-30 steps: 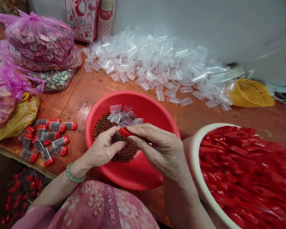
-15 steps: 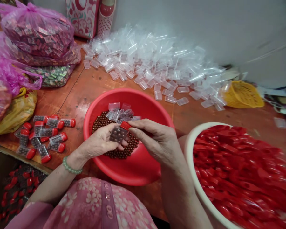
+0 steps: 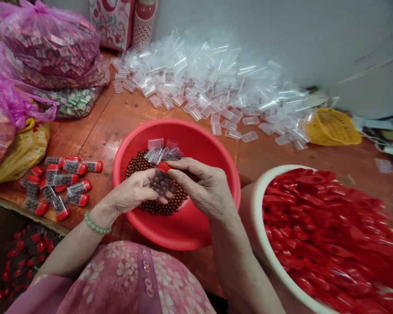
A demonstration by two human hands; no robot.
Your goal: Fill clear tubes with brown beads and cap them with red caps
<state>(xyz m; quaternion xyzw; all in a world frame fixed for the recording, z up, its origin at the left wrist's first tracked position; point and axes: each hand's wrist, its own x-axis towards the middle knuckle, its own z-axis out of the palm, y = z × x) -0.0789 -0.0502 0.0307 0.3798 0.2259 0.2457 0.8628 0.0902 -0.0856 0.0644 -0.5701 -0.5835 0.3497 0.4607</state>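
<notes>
Over the red basin (image 3: pixel 180 242), my left hand (image 3: pixel 132 194) is closed around a clear plastic case (image 3: pixel 161 183) filled with small brown balls. My right hand (image 3: pixel 203 181) pinches the red cap (image 3: pixel 164 167) at the case's upper end, thumb and fingers on it. Whether the cap is fully seated I cannot tell. Brown balls (image 3: pixel 165 208) lie in the basin under my hands, with several empty clear cases (image 3: pixel 155 144) on top of them at the back. Capped, filled cases (image 3: pixel 65 179) lie loose on the table to the left.
A white tub (image 3: pixel 258 209) of red caps (image 3: pixel 314 235) stands at the right. Clear cases (image 3: pixel 203 83) are heaped along the wall, beside a yellow basket (image 3: pixel 334 127). Tied pink bags (image 3: pixel 49 48) sit at the back left. More filled cases (image 3: pixel 22 261) lie below the table's left edge.
My right hand has moved slightly left with the red cap, which now sits more squarely over the case. The case stands more upright in my left hand.
</notes>
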